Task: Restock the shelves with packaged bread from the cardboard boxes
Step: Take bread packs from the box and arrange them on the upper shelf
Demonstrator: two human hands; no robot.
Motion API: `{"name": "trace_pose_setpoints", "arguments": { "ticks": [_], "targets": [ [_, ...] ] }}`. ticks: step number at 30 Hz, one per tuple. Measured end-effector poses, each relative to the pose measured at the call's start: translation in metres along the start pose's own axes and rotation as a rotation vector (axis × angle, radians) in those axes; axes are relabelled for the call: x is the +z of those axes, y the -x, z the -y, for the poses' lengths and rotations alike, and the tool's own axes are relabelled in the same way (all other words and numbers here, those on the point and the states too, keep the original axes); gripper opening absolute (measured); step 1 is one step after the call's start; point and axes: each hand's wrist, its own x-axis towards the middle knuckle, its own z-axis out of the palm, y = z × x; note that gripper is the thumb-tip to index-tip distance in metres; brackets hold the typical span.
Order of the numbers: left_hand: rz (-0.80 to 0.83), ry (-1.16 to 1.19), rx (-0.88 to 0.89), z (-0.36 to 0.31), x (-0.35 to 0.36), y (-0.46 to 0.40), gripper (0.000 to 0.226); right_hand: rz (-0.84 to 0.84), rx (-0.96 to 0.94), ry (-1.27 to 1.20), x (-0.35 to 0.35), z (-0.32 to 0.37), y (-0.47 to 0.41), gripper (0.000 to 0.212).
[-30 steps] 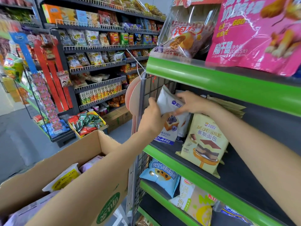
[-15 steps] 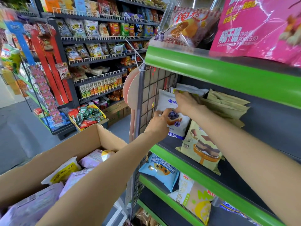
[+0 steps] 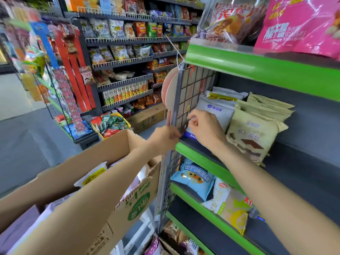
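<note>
Head view: both hands are working the white bread pack at the left end of the middle shelf, hard against the wire grid panel. Right hand is pinching its lower front edge with curled fingers; left hand is at the same corner, fingers curled, but blur is hiding whether it is actually gripping, so cannot tell. To seat it well: keeping the pack upright, label facing out, flush with the tan mousse packs beside it, clear of the grid. Cardboard box sitting near left is open, holding more packs, one with a yellow label showing; plenty left to shelve, judging by the fill.
</note>
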Motion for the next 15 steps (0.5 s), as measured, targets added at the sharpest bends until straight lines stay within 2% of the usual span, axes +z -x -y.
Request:
{"name": "trace_pose_setpoints", "arguments": {
  "ticks": [3,9,11,13,15],
  "targets": [
    [-0.015,0.028,-0.088,0.038,-0.02,0.027,0.017,0.098,-0.04,-0.058,0.029,0.025,0.02,0.017],
    [-0.191,-0.049,-0.3,0.122,-0.04,0.07,0.018,0.318,-0.107,-0.006,0.101,0.064,0.035,0.021],
    [-0.139,-0.124,-0.401,0.147,-0.039,0.075,0.025,0.452,-0.09,0.008,0.129,0.072,0.033,0.026],
    [-0.006,-0.206,-0.45,0.172,-0.033,0.075,0.029,0.573,-0.088,0.049,0.155,0.076,0.028,0.033],
    [0.137,-0.31,-0.458,0.198,-0.023,0.074,0.044,0.695,-0.108,0.132,0.183,0.078,0.021,0.044]
  ]
}}
